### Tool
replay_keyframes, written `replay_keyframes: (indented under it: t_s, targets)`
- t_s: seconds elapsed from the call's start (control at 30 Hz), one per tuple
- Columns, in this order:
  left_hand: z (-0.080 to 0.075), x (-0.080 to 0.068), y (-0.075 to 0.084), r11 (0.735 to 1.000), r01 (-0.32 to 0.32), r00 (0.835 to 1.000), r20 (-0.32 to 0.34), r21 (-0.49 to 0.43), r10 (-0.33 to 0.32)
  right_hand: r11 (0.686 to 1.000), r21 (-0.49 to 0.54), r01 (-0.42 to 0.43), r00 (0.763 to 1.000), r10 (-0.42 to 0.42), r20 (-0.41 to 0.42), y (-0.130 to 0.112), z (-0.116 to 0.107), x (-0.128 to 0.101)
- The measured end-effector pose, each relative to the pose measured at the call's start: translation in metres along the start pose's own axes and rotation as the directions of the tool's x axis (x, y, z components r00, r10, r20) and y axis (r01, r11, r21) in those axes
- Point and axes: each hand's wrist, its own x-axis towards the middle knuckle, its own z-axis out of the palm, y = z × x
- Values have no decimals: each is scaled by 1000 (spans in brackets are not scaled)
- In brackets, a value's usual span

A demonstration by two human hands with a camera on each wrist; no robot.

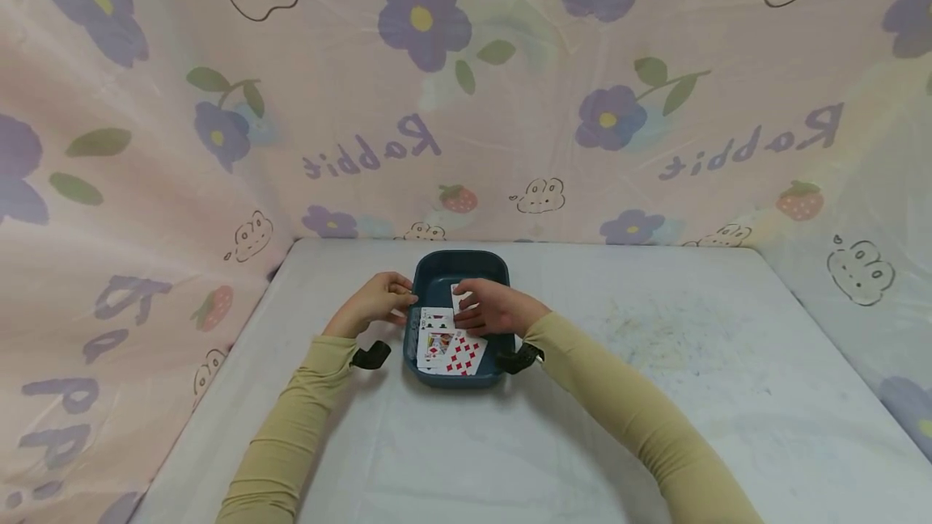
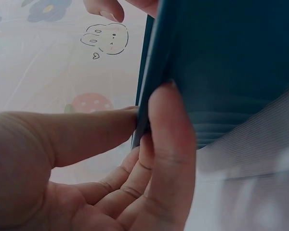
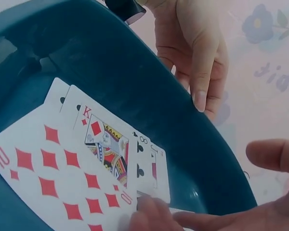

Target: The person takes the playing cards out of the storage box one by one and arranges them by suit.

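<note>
The right hand [image 1: 489,307] pinches one playing card [image 1: 457,297] by its edge above the tray [image 1: 462,264], fingers curled. The left hand [image 1: 375,303] grips the tray's left rim, steadying it. The card is probably thin, light, slick and bendy, best lifted by an edge; the other cards [image 3: 62,163] lie fanned on the tray floor.

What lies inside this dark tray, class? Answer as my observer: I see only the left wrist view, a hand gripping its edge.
Observer: Several playing cards lie face up in the tray.
Operator: Which one is on top?
Observer: The ten of diamonds, overlapping the king of diamonds.
Operator: Where is the right hand?
Observer: Over the tray, its fingertips touching the cards.
</note>
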Motion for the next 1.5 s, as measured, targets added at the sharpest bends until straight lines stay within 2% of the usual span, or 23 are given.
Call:
replay_keyframes:
  t_s: [0.2, 0.5, 0.83, 1.03, 1.23, 1.5]
  targets:
    - [1, 0, -1, 1000, 0, 1000, -5, 1, 0, 1000, -23, -2, 1000, 1, -7, 2, -1, 3]
    - [0, 0, -2, 1000, -2, 1000, -15, 13, 2, 995, -95, 39, 999, -42, -31, 2, -1, 7]
    - [-1, 2, -4, 1000, -24, 1000, 4, 14, 24, 980, -196, 15, 999, -21, -32, -2, 3, 11]
    - [-2, 4, -6, 999, -34, 999, 14, 9, 34, 972, -232, 26, 998, -37, -42, -1, 5, 15]
    - [-2, 5, -6, 1000, -23, 1000, 11, -3, 23, 969, -240, 57, 994, -78, -76, 0, 5, 19]
    - [-1, 4, -5, 1000, -15, 1000, -3, -4, 15, 966, -219, 139, 980, -166, -112, -1, 2, 17]
